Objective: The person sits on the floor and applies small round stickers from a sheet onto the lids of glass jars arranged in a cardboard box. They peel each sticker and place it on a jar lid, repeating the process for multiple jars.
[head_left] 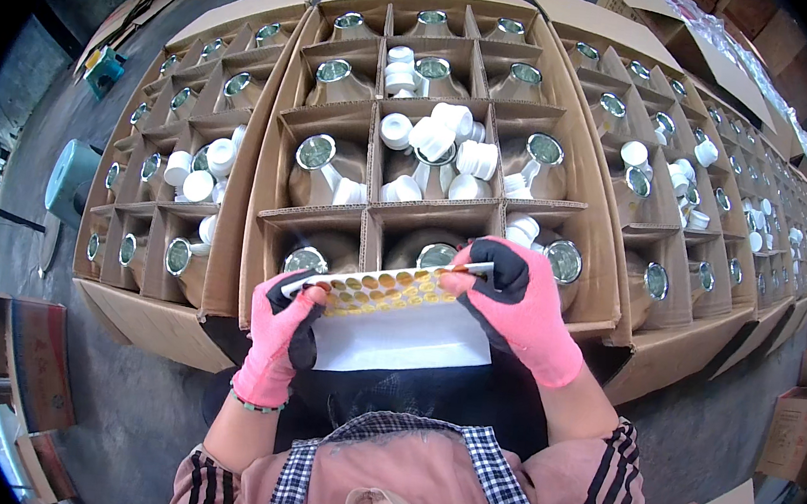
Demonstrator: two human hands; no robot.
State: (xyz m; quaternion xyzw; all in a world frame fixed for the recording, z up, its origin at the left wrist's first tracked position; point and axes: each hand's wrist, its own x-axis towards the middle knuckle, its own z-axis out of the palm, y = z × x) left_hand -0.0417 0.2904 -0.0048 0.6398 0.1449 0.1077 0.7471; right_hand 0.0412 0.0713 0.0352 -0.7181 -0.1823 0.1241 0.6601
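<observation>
Both hands wear pink and black gloves with bare fingertips. Between them a white sheet of round gold stickers (390, 291) is held taut, its upper edge bent over. My left hand (282, 330) pinches the left end between thumb and fingers, while my right hand (521, 309) grips the right end. The lower part of the sheet is plain white and hangs over my lap. Just beyond it stands an open cardboard carton (254, 320) with dividers. In its cells sit silvery glass flasks (326, 171) with round open mouths. White plastic caps (432, 139) lie heaped among the middle flasks.
More divided cartons of flasks flank this one, on the left (135, 322) and in a row curving off right (678, 355), with white caps scattered on them. A pale blue stool (73, 180) stands at left. Folded boxes (43, 362) lie lower left; another carton (795, 431) sits far right.
</observation>
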